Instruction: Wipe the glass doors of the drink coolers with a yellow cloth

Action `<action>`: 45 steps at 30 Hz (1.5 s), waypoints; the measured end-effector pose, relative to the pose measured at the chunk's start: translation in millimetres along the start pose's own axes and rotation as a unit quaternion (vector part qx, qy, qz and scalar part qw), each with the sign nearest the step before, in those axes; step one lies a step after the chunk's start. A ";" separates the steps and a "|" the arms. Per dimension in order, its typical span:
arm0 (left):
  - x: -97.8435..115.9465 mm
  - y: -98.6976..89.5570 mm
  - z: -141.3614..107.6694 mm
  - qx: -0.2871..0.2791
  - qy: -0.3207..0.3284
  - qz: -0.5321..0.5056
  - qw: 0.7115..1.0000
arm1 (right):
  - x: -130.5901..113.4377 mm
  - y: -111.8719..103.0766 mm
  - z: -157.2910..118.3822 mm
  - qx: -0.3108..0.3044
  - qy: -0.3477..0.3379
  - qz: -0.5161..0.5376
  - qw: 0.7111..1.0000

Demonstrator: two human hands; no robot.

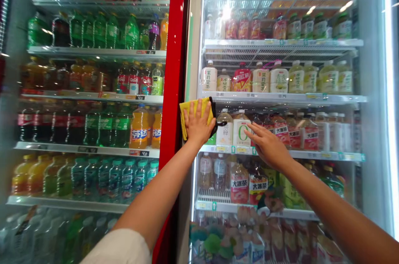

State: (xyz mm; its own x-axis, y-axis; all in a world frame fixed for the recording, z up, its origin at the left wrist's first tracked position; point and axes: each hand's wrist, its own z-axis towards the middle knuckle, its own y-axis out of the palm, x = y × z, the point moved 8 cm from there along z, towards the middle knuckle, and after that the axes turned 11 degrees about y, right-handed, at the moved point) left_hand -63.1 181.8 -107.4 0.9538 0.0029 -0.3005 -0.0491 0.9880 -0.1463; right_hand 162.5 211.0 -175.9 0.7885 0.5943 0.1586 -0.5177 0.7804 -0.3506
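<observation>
My left hand [198, 126] holds a yellow microfiber cleaning cloth [184, 120] with dark edging against the door's edge strip, between the two drink coolers. Its fingers are spread over the cloth, and a black loop sticks out to the right. My right hand [269, 145] holds nothing; its fingers stretch out to the left at the glass door [280, 110] of the right cooler. Whether the fingertips touch the glass I cannot tell. Behind that hand, a white-labelled bottle [241, 133] with a green zero stands on a shelf.
A red door frame [174, 68] borders the left cooler, where green soda bottles [131, 33] and orange soda bottles [139, 129] line the shelves. Tea bottles [241, 79] fill the right cooler's shelves. Flower-like shapes [230, 239] show low on the right glass.
</observation>
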 end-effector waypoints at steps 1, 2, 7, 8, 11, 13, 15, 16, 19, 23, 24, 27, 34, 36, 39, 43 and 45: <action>6.4 -0.1 15.2 0.023 -0.040 -0.005 0.999 | 5.5 -4.4 -0.8 0.010 0.013 -0.009 1.000; 18.7 1.5 26.4 0.039 -0.052 -0.011 0.998 | 10.7 -8.0 -2.1 0.019 0.026 -0.019 0.999; 110.9 26.6 -12.3 -0.027 0.241 -0.041 0.969 | 33.7 -13.2 -17.2 0.026 0.071 -0.064 0.995; 115.2 28.6 -32.6 -0.040 0.283 -0.042 0.957 | 38.8 -12.6 -21.4 0.022 0.076 -0.071 0.994; 92.3 25.5 -61.4 -0.051 0.275 -0.035 0.959 | 53.7 -9.4 -32.2 0.008 0.078 -0.071 0.994; 65.5 20.0 -43.1 -0.035 0.175 -0.026 0.984 | 61.8 -7.9 -36.1 0.005 0.076 -0.052 0.996; 50.5 15.0 -7.1 -0.004 0.059 -0.026 0.998 | 68.6 -7.1 -37.3 0.006 0.080 -0.027 0.996; 52.2 14.0 12.2 0.012 0.020 -0.032 0.999 | 71.6 -7.1 -37.4 0.007 0.083 -0.013 0.996; 89.9 20.6 53.4 0.023 0.020 -0.053 0.998 | 81.1 -9.9 -38.6 0.019 0.091 0.030 0.995; 148.0 36.9 27.9 -0.015 0.195 -0.073 0.978 | 103.7 -17.6 -46.8 0.041 0.119 0.043 0.991; 154.5 39.3 10.9 -0.027 0.249 -0.077 0.965 | 109.8 -19.5 -49.6 0.044 0.124 0.037 0.991; 141.5 39.3 -23.8 -0.046 0.299 -0.072 0.950 | 124.1 -25.0 -57.6 0.047 0.125 0.019 0.991; 121.4 30.0 60.3 0.034 0.046 -0.087 0.995 | 146.3 -42.7 -63.9 0.046 0.146 -0.022 0.988; 155.5 37.8 78.9 0.028 0.068 -0.099 0.992 | 151.4 -46.6 -64.1 0.045 0.156 -0.033 0.986; 205.6 51.3 66.1 0.003 0.171 -0.104 0.980 | 157.5 -49.2 -68.0 0.046 0.165 -0.046 0.984; 219.9 58.5 16.7 -0.033 0.302 -0.100 0.947 | 164.9 -48.2 -79.2 0.037 0.160 -0.062 0.984; 201.0 54.5 17.9 -0.031 0.275 -0.094 0.956 | 169.9 -49.6 -83.9 0.037 0.157 -0.066 0.985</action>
State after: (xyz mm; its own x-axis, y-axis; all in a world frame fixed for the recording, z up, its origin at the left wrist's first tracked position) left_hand 131.3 239.0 -158.9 0.6480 -0.2727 -0.7112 0.0744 0.9519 -0.2972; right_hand 350.0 256.9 -208.9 0.9086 0.4060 -0.0984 -0.4169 0.8663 -0.2752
